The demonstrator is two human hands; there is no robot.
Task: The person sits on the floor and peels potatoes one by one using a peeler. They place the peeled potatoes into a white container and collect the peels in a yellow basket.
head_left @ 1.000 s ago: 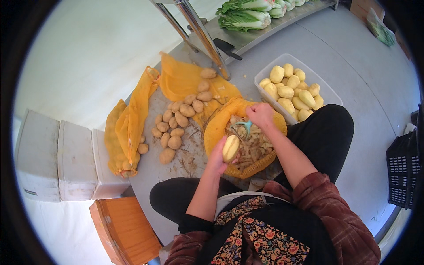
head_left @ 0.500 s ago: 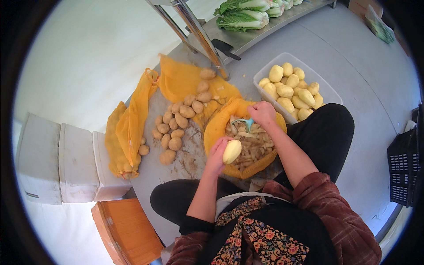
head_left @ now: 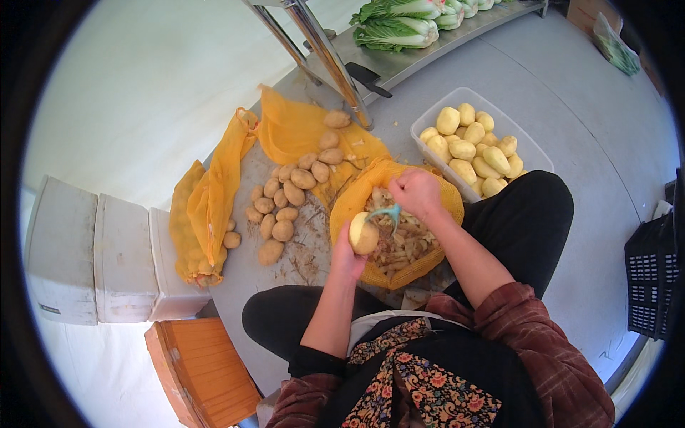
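Observation:
In my left hand point(head_left: 347, 257) is a potato point(head_left: 364, 235), partly peeled, with pale flesh on one side and brown skin on the other. My right hand point(head_left: 417, 194) is closed round a light-blue peeler point(head_left: 389, 212), whose head is close to the potato's upper right. Both hands are over an orange mesh sack point(head_left: 341, 212) with its mouth rolled open, full of potato peelings point(head_left: 407, 246). Unpeeled potatoes point(head_left: 293, 193) lie on the floor to the left. A clear plastic tub point(head_left: 540, 148) of peeled potatoes point(head_left: 487, 166) stands beyond my right knee.
More orange mesh sacking point(head_left: 214, 207) lies at the left, near white boxes point(head_left: 64, 250) and an orange-brown wooden box point(head_left: 207, 371). Napa cabbages point(head_left: 397, 33) and a cleaver point(head_left: 362, 73) rest on a low metal shelf point(head_left: 421, 60). A black crate point(head_left: 649, 274) is at far right.
The potato has turned in my left hand, so brown skin now faces up beside the peeled part. My right hand has shifted left, bringing the peeler toward the potato.

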